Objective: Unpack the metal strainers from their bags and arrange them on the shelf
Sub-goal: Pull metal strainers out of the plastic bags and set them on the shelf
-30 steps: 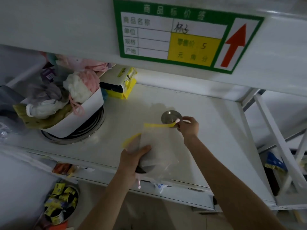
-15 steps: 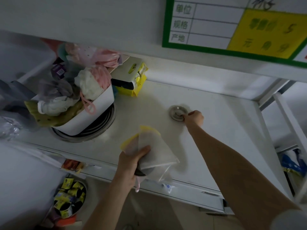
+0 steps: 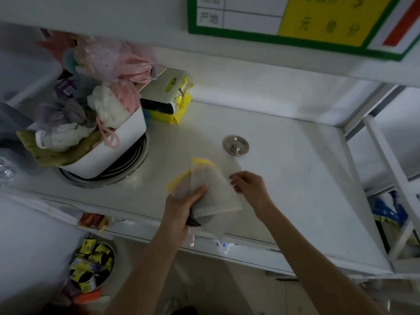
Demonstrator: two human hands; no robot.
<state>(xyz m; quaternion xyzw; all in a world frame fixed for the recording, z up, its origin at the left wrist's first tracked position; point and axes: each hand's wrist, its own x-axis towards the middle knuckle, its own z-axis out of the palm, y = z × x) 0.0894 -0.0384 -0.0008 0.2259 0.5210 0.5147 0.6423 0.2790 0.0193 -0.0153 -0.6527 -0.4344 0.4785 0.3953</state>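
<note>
Right hand (image 3: 248,188) has let go of the strainer (image 3: 235,145) and pulled back to the bags, fingers loosely open and empty. Left hand (image 3: 181,209) clamps the stack of bags (image 3: 213,196) over the shelf (image 3: 306,178) front, probably steadying it for the next unpack. The strainer sits alone mid-shelf, farther back.

1. We count one metal strainer (image 3: 235,145) lying unpacked on the shelf (image 3: 295,169).
2. We see one translucent bag (image 3: 212,192) with a yellow edge.
3. We count one white tub (image 3: 109,153) of cloth items.
4. We see two hands.
</note>
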